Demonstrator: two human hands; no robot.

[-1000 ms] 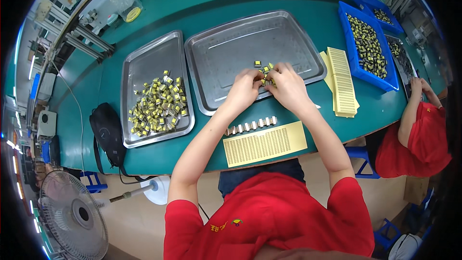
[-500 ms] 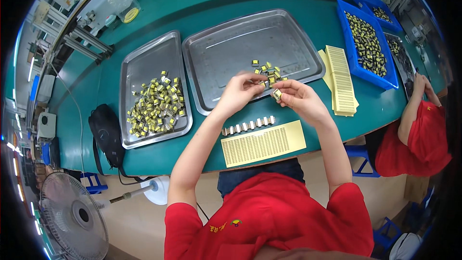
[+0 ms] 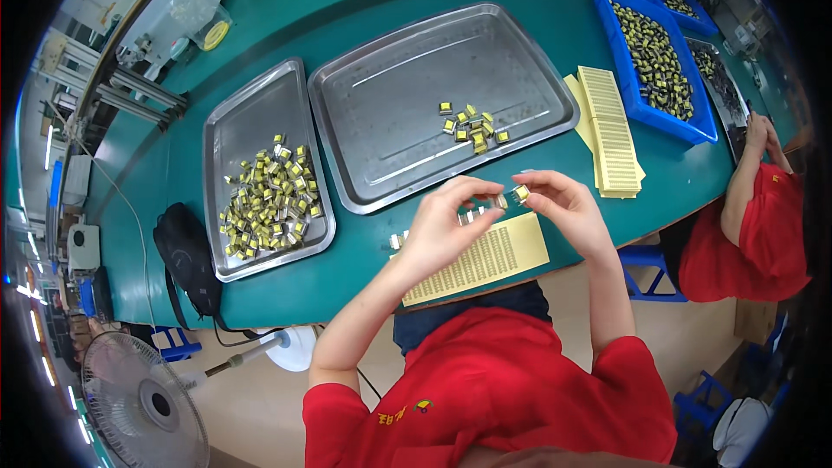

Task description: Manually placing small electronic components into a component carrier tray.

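My left hand (image 3: 451,218) pinches a small yellow-taped transformer (image 3: 500,201) between thumb and fingertips. Close beside it, my right hand (image 3: 568,210) grips another small transformer (image 3: 521,193). Both hands hover over the table, just in front of the large metal tray (image 3: 381,195). Beneath my left hand runs a row of small transformers (image 3: 399,240), partly hidden by the fingers. Nearer to me lies a yellow sheet (image 3: 524,247) printed with rows of small marks. Inside the large tray, a loose group of yellow-topped transformers (image 3: 463,134) sits toward its near side.
At left, a second metal tray (image 3: 325,230) holds a heap of transformers, with a black bag (image 3: 186,251) beside it. Yellow sheets (image 3: 611,134) are stacked at right, near a filled blue bin (image 3: 637,113). A co-worker's hands (image 3: 763,139) are at far right. A fan (image 3: 147,403) stands lower left.
Both hands have drawn back from the pieces in the large tray to above the row and sheet. A transformer now shows in my left fingers. The view has shifted slightly.
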